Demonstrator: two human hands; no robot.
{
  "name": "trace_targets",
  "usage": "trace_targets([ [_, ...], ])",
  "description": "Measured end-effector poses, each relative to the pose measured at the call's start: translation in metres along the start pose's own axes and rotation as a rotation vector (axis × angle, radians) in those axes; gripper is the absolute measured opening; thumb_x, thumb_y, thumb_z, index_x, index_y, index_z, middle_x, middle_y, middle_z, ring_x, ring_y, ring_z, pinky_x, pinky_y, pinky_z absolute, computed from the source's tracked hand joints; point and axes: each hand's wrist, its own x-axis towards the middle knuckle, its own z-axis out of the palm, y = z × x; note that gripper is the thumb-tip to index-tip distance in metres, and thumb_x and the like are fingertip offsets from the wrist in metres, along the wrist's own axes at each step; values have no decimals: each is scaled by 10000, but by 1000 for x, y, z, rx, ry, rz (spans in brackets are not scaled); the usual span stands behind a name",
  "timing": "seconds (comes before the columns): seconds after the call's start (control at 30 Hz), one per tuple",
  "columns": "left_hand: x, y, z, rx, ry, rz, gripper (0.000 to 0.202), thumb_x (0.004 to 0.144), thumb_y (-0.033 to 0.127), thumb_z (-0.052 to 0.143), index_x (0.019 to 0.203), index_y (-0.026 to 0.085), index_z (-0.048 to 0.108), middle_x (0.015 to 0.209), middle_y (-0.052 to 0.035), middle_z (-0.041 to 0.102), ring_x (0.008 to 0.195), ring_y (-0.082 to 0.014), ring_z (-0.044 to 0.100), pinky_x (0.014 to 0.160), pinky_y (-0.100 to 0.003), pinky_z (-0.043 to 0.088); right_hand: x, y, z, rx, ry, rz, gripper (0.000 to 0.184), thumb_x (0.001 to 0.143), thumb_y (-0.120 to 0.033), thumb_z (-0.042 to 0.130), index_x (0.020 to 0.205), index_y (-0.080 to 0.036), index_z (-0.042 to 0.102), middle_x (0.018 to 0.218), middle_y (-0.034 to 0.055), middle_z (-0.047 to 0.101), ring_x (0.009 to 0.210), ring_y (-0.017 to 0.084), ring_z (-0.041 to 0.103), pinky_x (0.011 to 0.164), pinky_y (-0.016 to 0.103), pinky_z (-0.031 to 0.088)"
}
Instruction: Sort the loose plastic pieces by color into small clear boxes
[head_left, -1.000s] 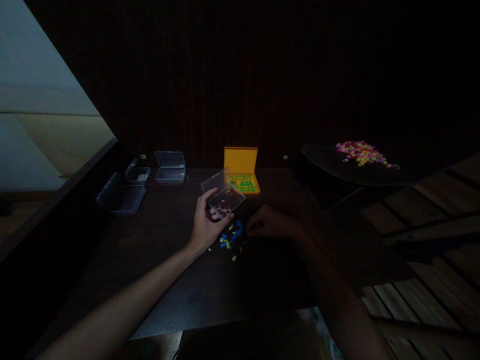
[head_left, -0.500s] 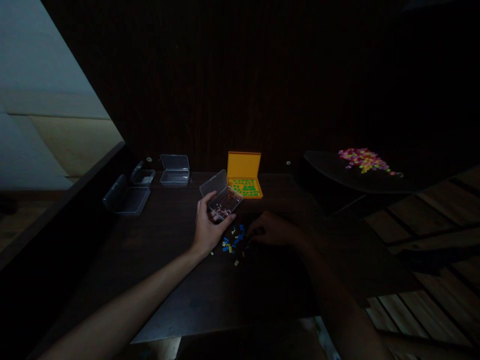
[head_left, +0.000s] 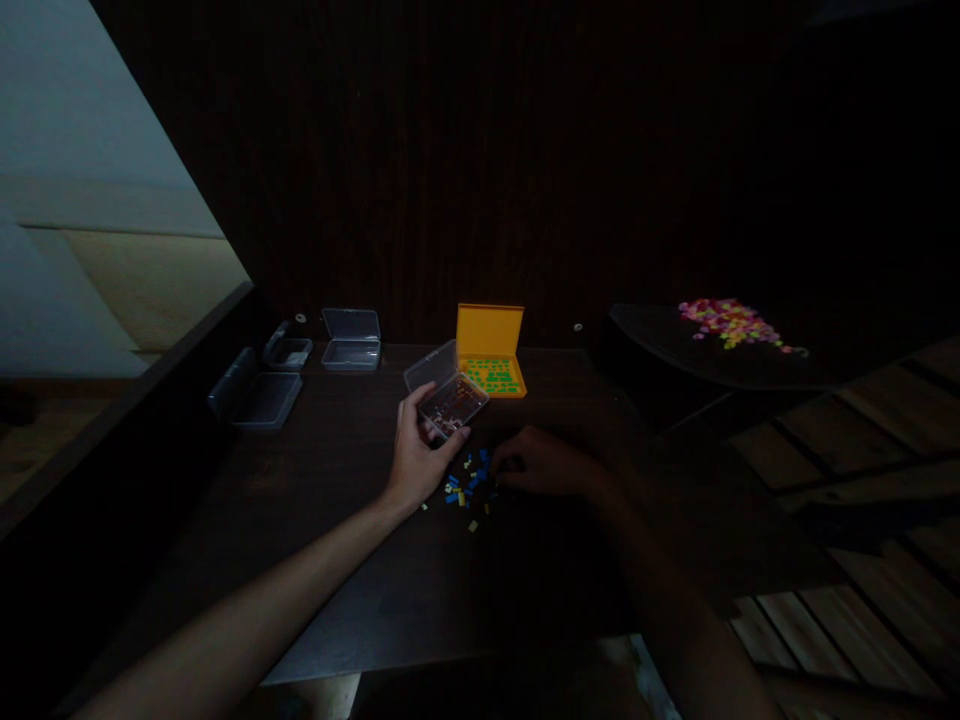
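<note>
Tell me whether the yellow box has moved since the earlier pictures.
No: the yellow box shows no shift either way against the white cap to its right.

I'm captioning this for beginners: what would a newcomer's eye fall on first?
Probably the open yellow box, standing out at the back of the dark table, with green pieces inside. Next might come the bright multicoloured heap on the dark surface to the right. Nearer, the left hand holds an open clear case near scattered blue and yellow pieces.
</note>
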Motion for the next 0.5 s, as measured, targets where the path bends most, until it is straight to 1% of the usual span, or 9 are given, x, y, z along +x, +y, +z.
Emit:
trace_targets([
  [0.1,0,2,0,-57,7,-58,691,720,259,749,1300,240,375,1275,-107,498,1034,-213,644,931,-435,547,1,0,2,13,9,-16,151,778,-149,620,861,-160,745,755,19,723,631,122,623,638,208,429],
  [0.2,0,5,0,-95,-32,-94,716,702,256,763,1299,257,368,1314,-103,473,998,-200,662,927,-416,548,-2,0,0,73,56,-30,144,795,-164,611,872,-153,732,754,23,710,616,115,597,611,208,422],
  [0.27,-1,6,-1,-106,-68,-109,727,689,266,772,1294,268,369,1329,-105,459,1004,-206,661,914,-410,552,-5,-1,-5,114,135,-46,128,805,-194,619,869,-151,721,755,25,694,616,114,575,596,209,416],
  [0.33,-1,7,-1,-109,-103,-115,736,675,275,782,1288,269,376,1323,-108,462,1005,-213,658,891,-402,559,-8,-3,-11,124,246,-60,116,813,-233,633,851,-157,712,716,16,660,609,113,550,588,213,408],
  [0.43,-2,8,-2,-117,-154,-119,746,659,270,793,1283,260,385,1294,-107,490,976,-205,664,863,-378,566,-11,-5,-17,87,421,-65,123,832,-276,638,838,-174,705,661,0,597,611,120,529,588,226,395],
  [0.5,-2,10,-2,-118,-191,-129,740,657,264,794,1278,252,391,1285,-107,507,962,-203,668,857,-371,566,-10,-6,-18,59,516,-58,133,852,-291,623,840,-181,695,689,8,587,640,132,532,605,242,398],
])
